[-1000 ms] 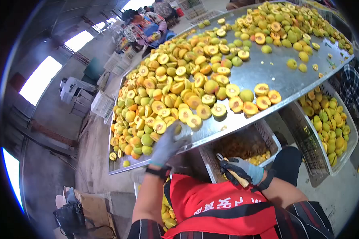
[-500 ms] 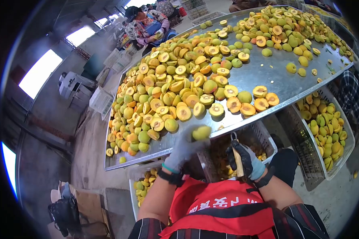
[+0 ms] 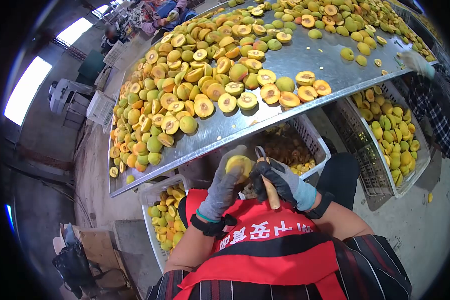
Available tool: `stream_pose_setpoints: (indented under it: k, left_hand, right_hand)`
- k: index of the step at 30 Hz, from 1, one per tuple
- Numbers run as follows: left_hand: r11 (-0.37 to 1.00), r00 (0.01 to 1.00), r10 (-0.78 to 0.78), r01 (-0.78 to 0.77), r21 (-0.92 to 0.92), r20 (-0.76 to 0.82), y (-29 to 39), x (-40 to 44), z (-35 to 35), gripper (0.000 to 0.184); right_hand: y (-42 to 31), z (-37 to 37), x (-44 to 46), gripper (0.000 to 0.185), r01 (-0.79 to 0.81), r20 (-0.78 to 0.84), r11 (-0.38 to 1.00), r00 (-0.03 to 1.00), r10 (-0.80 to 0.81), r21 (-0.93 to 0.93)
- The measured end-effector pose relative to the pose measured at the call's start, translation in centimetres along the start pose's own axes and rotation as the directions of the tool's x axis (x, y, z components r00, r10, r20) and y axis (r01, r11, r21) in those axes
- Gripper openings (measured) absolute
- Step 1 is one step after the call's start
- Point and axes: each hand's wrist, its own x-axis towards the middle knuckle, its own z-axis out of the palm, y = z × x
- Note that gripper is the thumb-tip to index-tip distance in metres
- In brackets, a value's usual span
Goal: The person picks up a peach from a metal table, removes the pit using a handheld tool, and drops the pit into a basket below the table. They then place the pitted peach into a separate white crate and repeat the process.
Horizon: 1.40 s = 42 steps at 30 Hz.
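My left hand (image 3: 222,187), in a grey glove, grips a yellow peach half (image 3: 239,167) in front of the apron. Close beside it, my right hand (image 3: 284,184), in a grey and black glove, is closed around a wooden-handled pitting tool (image 3: 271,192). The tool's looped metal tip (image 3: 259,152) points up towards the table and is near the peach half, apparently apart from it. Ahead, cut peach halves (image 3: 227,102) lie along the near side of a metal table (image 3: 305,107), with a large heap of peaches (image 3: 185,75) behind and to the left.
Under the table edge stands a crate (image 3: 317,145) with brown pits and yellow bits. Crates of peach halves stand at lower left (image 3: 167,220) and right (image 3: 397,145). A co-worker's gloved hand (image 3: 419,64) is at the table's right end; another person (image 3: 167,15) sits beyond it.
My left hand has drawn back from the table edge towards my body with the peach half, nearing the tool in my right hand. The view has tilted down and shifted right.
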Motion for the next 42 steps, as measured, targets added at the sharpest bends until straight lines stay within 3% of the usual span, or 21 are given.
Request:
stream_pose_setpoints:
  k: [1, 2, 3, 5, 9, 12, 21, 22, 24, 28, 30, 31, 32, 33, 34, 35, 36, 37, 39, 41, 42]
  left_hand:
    - [0.997, 0.996, 0.044, -0.04, -0.06, 0.072, 0.2, -0.2, -0.1, 0.057]
    - [0.99, 0.986, 0.091, -0.074, -0.122, 0.141, 0.3, -0.5, -0.2, 0.059]
    - [0.99, 0.986, 0.089, -0.072, -0.123, 0.14, 0.3, -0.5, 0.1, 0.059]
    - [0.985, 0.989, 0.136, -0.142, -0.103, -0.063, 0.1, -0.4, 0.8, 0.063]
    - [0.995, 0.995, 0.076, -0.071, -0.071, 0.067, 0.6, -0.8, -0.1, 0.057]
    - [0.99, 0.991, 0.114, -0.119, 0.075, 0.065, 0.7, -0.8, 0.1, 0.053]
    - [0.967, 0.979, 0.205, -0.202, 0.154, -0.006, 0.0, -0.7, -0.3, 0.048]
    - [0.968, 0.979, 0.204, -0.2, 0.153, -0.008, -0.1, -0.6, -0.2, 0.048]
    - [0.917, 0.945, 0.324, -0.301, 0.26, -0.049, -0.3, -0.4, 0.2, 0.048]
    - [0.923, 0.931, 0.352, -0.33, 0.2, -0.091, 0.9, -0.8, 1.7, 0.048]
    - [0.852, 0.923, 0.379, -0.318, 0.415, -0.072, 1.8, -0.8, 1.9, 0.046]
    - [0.853, 0.923, 0.378, -0.318, 0.413, -0.071, 1.4, -0.7, 2.0, 0.046]
    - [0.896, 0.934, 0.337, -0.28, 0.344, -0.119, 0.8, -0.5, 1.9, 0.044]
    - [0.932, 0.943, 0.291, -0.241, 0.272, -0.161, 0.5, -0.4, 1.9, 0.043]
    - [0.931, 0.943, 0.291, -0.242, 0.272, -0.159, 0.9, -0.4, 1.9, 0.043]
    - [0.902, 0.95, 0.292, -0.234, 0.362, -0.114, 1.6, -0.4, 1.9, 0.041]
    - [0.865, 0.956, 0.286, -0.225, 0.449, -0.072, 2.0, -0.5, 1.7, 0.04]
    - [0.866, 0.956, 0.283, -0.221, 0.448, -0.074, 2.3, -0.4, 1.4, 0.04]
    - [0.832, 0.991, 0.128, -0.128, 0.539, 0.037, 2.7, -0.2, 0.9, 0.037]
    - [0.859, 0.986, 0.165, -0.146, 0.491, 0.004, 2.6, -0.2, 1.3, 0.036]
    - [0.882, 0.979, 0.199, -0.166, 0.442, -0.03, 2.5, -0.1, 1.6, 0.035]
  right_hand:
    - [-0.6, 0.3, -0.4, 0.025, -0.006, 0.073, 0.99, 0.997, 0.016, -0.138]
    - [-1.3, 1.6, -0.9, 0.026, -0.008, -0.09, 0.932, 0.996, -0.027, -0.363]
    - [-1.0, 1.5, -0.9, 0.026, -0.01, -0.091, 0.932, 0.996, -0.025, -0.362]
    - [-0.2, 0.9, -0.8, 0.029, 0.07, -0.075, 0.566, 0.97, -0.23, -0.821]
    - [-0.2, 1.5, -0.9, 0.032, 0.074, -0.07, 0.468, 0.957, -0.282, -0.881]
    - [-0.3, 1.7, -0.8, 0.032, 0.042, -0.081, 0.449, 0.965, -0.251, -0.892]
    - [1.3, 2.0, -0.8, 0.029, 0.16, 0.048, 0.304, 0.937, -0.345, -0.939]
    - [0.9, 2.6, -1.0, 0.029, 0.159, 0.047, 0.305, 0.938, -0.343, -0.939]
    - [-0.3, 4.3, -1.4, 0.029, -0.105, -0.152, 0.749, 0.988, 0.006, -0.654]
    - [-0.1, 4.0, -1.0, 0.028, -0.166, -0.067, 0.905, 0.986, 0.151, -0.391]
    - [0.5, 4.2, -1.1, 0.027, -0.041, -0.107, 0.736, 0.993, -0.043, -0.676]
    - [1.9, 3.3, -0.5, 0.027, -0.043, -0.109, 0.735, 0.993, -0.043, -0.676]
    - [4.2, 1.7, 0.8, 0.022, 0.24, 0.071, 0.417, 0.921, -0.382, -0.877]
    - [5.4, 0.9, 1.4, 0.019, 0.403, 0.337, -0.022, 0.73, -0.595, -0.915]
    - [3.8, 1.9, 0.7, 0.019, 0.402, 0.336, -0.024, 0.729, -0.596, -0.915]
    - [0.8, 3.7, -0.6, 0.02, 0.191, 0.04, 0.58, 0.964, -0.264, -0.792]
    - [-0.6, 4.7, -1.3, 0.02, -0.235, -0.048, 0.886, 0.971, 0.236, -0.399]
    - [-0.6, 4.7, -1.4, 0.02, -0.238, -0.048, 0.887, 0.97, 0.239, -0.397]
    - [-0.4, 4.5, -1.3, 0.021, -0.113, -0.043, 0.736, 0.993, 0.114, -0.667]
    - [-0.7, 4.9, -1.3, 0.02, -0.093, -0.036, 0.724, 0.995, 0.094, -0.684]
    - [-1.2, 5.4, -1.4, 0.021, -0.168, -0.068, 0.797, 0.985, 0.158, -0.581]
